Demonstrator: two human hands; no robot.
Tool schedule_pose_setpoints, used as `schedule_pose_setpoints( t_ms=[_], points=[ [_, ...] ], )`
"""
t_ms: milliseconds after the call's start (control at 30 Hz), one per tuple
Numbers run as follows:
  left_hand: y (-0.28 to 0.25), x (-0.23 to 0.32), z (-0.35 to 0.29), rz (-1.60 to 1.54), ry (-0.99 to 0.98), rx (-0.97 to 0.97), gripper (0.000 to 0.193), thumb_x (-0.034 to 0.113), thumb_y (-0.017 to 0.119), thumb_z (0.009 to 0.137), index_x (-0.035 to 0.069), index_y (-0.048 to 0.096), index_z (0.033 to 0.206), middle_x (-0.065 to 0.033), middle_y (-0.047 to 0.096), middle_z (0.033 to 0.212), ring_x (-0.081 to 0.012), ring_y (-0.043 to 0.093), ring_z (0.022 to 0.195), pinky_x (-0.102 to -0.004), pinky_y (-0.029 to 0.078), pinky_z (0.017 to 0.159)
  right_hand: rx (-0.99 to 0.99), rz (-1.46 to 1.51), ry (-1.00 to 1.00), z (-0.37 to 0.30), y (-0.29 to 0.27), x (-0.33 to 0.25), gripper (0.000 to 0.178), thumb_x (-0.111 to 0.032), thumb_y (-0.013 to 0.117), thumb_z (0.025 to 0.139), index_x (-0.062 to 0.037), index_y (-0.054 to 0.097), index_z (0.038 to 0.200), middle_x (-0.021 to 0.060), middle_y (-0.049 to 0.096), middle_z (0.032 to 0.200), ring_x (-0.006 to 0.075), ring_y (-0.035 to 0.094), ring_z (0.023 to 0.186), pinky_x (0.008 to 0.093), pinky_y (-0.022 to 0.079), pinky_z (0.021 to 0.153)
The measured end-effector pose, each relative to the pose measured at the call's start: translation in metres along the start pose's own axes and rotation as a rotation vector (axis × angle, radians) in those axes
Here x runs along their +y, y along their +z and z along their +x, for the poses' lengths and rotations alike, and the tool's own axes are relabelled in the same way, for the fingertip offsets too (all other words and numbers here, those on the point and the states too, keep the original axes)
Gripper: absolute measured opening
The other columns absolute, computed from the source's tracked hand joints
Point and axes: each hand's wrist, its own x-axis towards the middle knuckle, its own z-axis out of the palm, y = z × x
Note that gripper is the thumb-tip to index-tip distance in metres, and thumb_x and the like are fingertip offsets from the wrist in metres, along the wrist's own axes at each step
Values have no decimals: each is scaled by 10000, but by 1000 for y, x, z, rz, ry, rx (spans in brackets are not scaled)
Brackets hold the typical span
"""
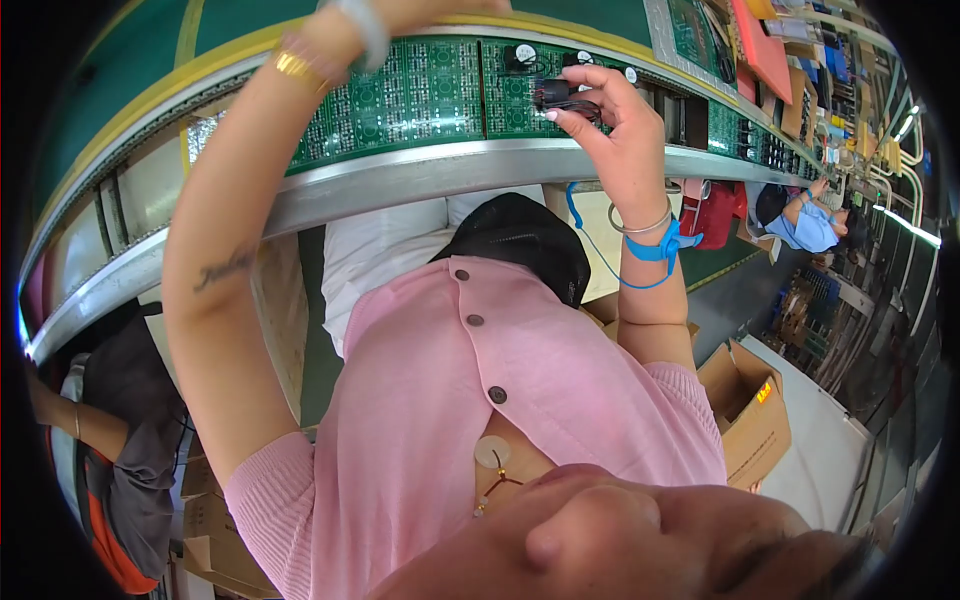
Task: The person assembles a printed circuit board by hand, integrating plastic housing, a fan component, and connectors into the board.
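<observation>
My right hand point(622, 130) pinches a small bunch of black electronic components point(556, 95) between thumb and fingers, with thin metal pins sticking out to the left. It hovers over a green circuit board panel point(505, 120) on the line. Along that panel's far side stand round black parts with white tops point(524, 56). My left hand point(425, 12) reaches over the far side of the boards at the top edge of the view. Most of its fingers are cut off there, so what it holds does not show. Another green panel point(430, 90) lies below it.
A metal rail point(400, 168) runs along the near side of the boards. A blue wrist strap point(655, 248) with a cord hangs from my right wrist. Cardboard boxes point(745, 410) stand at the right. Another person's arm point(100, 430) is at lower left; a person in blue point(805, 225) is farther right.
</observation>
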Motion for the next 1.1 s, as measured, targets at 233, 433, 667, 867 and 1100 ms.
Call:
schedule_pose_setpoints(
  t_ms=[233,433,667,867,1100],
  points=[
    [-10,-38,33,135,-38,36,331,257,762,699,47,674,940,-129,600,1003,-274,534,1032,-349,454,892,-29,-403,-173,0,15,9,301,-43,740,709,-49,621,986,90,628,898,248,645,744,316,517,650],
    [7,-21,34,16,-143,388,309,224,724,754,-29,677,926,-160,675,898,-287,646,850,-353,516,777,-40,-518,-282,9,22,15,259,-59,740,691,-65,613,916,72,622,876,273,626,769,344,502,642],
    [-17,-18,-41,-1327,-197,137,316,140,650,876,3,543,1140,-87,625,1055,-194,646,967,-252,533,843,-51,-638,-395,14,26,16,272,-53,739,675,-69,626,922,52,636,928,261,627,817,329,515,682],
    [2,-42,-54,-1953,-27,-103,190,88,603,905,-6,578,1069,-85,629,1029,-213,636,1009,-266,541,875,-81,-698,-438,20,22,24,297,-46,731,668,-78,628,944,45,613,948,250,615,847,328,519,692],
    [7,-41,-65,-1556,-375,-44,179,98,628,892,18,622,1053,-50,657,957,-134,649,871,-241,543,825,-90,-666,-496,14,27,24,364,-76,754,651,-66,635,995,54,609,1034,265,608,854,326,524,713]
  ],
)
